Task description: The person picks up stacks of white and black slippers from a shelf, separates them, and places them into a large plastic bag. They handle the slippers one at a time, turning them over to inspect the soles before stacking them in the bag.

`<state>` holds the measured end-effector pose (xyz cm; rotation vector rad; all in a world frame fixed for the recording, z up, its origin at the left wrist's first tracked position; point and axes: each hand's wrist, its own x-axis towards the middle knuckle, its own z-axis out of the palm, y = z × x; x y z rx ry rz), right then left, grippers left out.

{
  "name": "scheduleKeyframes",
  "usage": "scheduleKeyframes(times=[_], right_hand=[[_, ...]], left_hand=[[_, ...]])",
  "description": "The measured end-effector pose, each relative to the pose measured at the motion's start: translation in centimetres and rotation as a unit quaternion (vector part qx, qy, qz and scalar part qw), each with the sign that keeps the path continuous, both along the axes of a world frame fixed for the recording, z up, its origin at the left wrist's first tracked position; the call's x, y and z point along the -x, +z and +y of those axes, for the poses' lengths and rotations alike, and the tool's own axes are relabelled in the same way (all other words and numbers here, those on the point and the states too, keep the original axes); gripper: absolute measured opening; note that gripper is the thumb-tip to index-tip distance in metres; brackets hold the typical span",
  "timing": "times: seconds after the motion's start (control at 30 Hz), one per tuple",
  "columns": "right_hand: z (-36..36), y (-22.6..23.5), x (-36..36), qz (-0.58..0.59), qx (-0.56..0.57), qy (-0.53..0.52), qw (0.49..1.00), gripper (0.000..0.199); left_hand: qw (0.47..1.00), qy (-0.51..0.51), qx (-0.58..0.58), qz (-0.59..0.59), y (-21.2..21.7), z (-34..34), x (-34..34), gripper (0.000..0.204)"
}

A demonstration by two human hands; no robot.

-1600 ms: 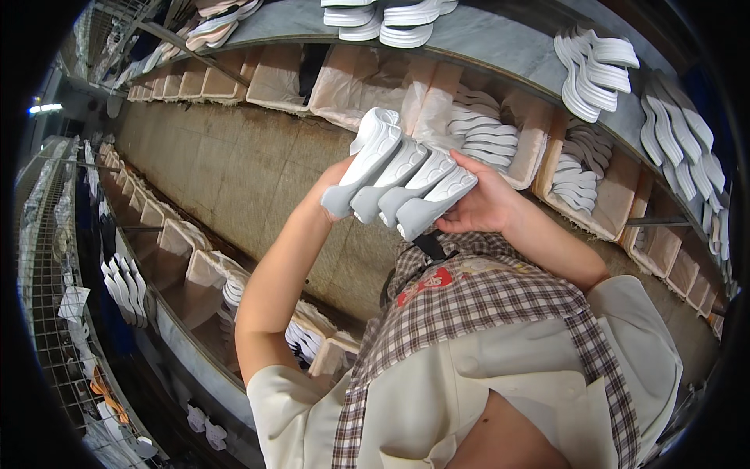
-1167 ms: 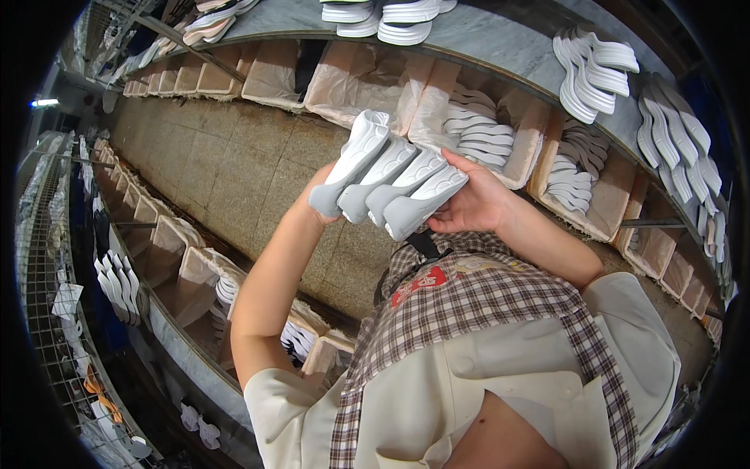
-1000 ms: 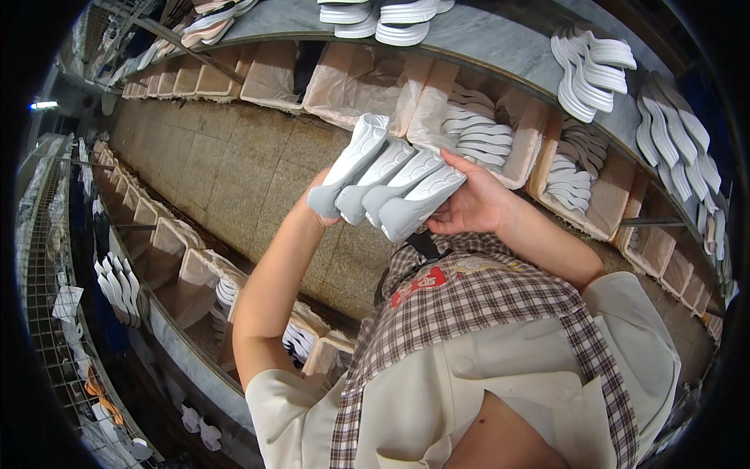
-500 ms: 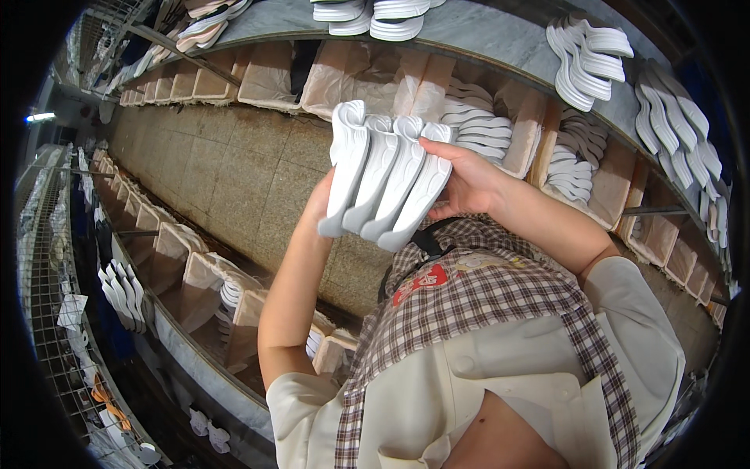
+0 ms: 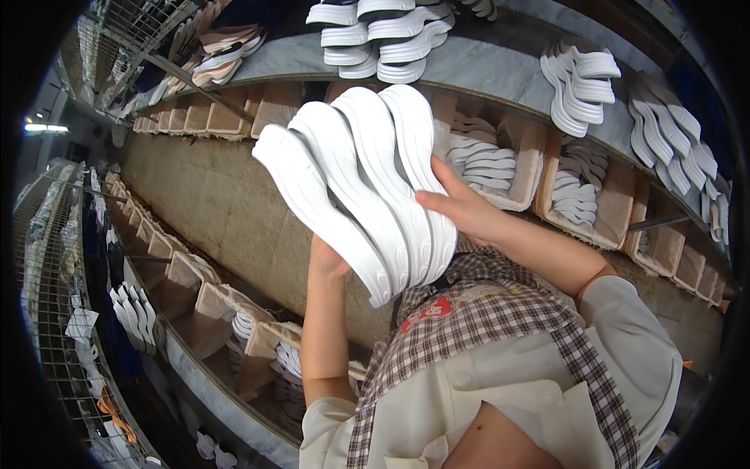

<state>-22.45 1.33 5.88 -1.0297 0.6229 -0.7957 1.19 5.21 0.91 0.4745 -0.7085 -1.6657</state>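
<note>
While both hands press together on a fanned stack of white shoe soles [image 5: 359, 187], the head view shows that stack raised at the centre of the frame, toes pointing toward 11 o'clock. The right hand [image 5: 461, 211] clamps the near face of the bundle from 3 o'clock, thumb laid across the outermost sole; the left hand [image 5: 328, 262] cups the heel ends from below at 7 o'clock, its fingers mostly hidden behind the soles. Four soles are visible, slightly splayed like cards. To hold this well, I judge that pressure should stay even from both sides and the heels kept level, since the smooth soles could slide past one another and fan out further.

Beyond the hands, a grey shelf [image 5: 500, 66] curves across 12 to 2 o'clock, carrying more white soles [image 5: 383, 35] in stacks. Beneath it runs a row of cardboard bins [image 5: 594, 195] with soles stood on edge. At 8 o'clock a lower row of brown bins [image 5: 203, 301] follows a long aisle, and wire racking [image 5: 55, 313] lines the 9 o'clock rim. A checked apron [image 5: 500, 328] over a pale shirt fills 5 o'clock.
</note>
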Motion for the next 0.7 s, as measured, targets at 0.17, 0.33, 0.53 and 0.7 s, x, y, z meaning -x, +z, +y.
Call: scheduleKeyframes(times=[0.17, 0.33, 0.53, 0.7], right_hand=[[0.06, 0.14, 0.18, 0.061, 0.141, -0.001, 0.988, 0.097], [0.40, 0.00, 0.64, 0.095, 0.181, 0.003, 0.979, 0.100], [0.50, -0.26, 0.61, 0.086, 0.189, 0.007, 0.978, 0.103], [0.70, -0.39, 0.89, 0.049, 0.202, 0.002, 0.978, 0.100]], left_hand=[[1.000, 0.016, -0.001, -0.001, 0.52, -0.35, 0.17, 0.053], [0.995, 0.088, -0.051, 0.022, 0.67, -0.54, 0.09, 0.054], [0.979, 0.191, -0.062, -0.029, 1.02, -0.30, -0.15, 0.052], [0.980, 0.182, -0.009, -0.079, 0.47, -0.22, -0.75, 0.056]])
